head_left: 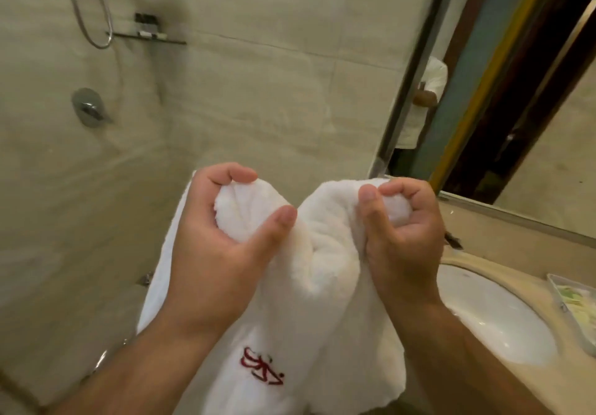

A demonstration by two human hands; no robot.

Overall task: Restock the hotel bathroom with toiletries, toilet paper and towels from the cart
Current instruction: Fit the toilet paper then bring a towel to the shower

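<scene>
**Fingers (237, 172) clamped on white towel (322, 253), both hands**

Left hand (222, 221), centre-left of frame: curled over one bunched fold of the top edge, thumb pressed against the front. Right hand (406, 224), centre-right: same grip on a second fold, thumb tip up beside the index finger. Held up mid-frame, hanging down past the bottom edge, in front of the beige tiled shower wall (258, 75).

Only marking: red embroidered logo (262, 366), lower centre on the towel. Stylised strokes plus a dot, not readable as letters.

Lower right: white sink basin (490, 317) set in a beige counter (483, 227), clear tray (558, 288) of greenish packets at the right edge, print too small to read. Right side: mirror (548, 156). Upper left: shower hose (77, 11), glass shelf (167, 41) with small dark bottles (146, 22), labels blurred.
</scene>
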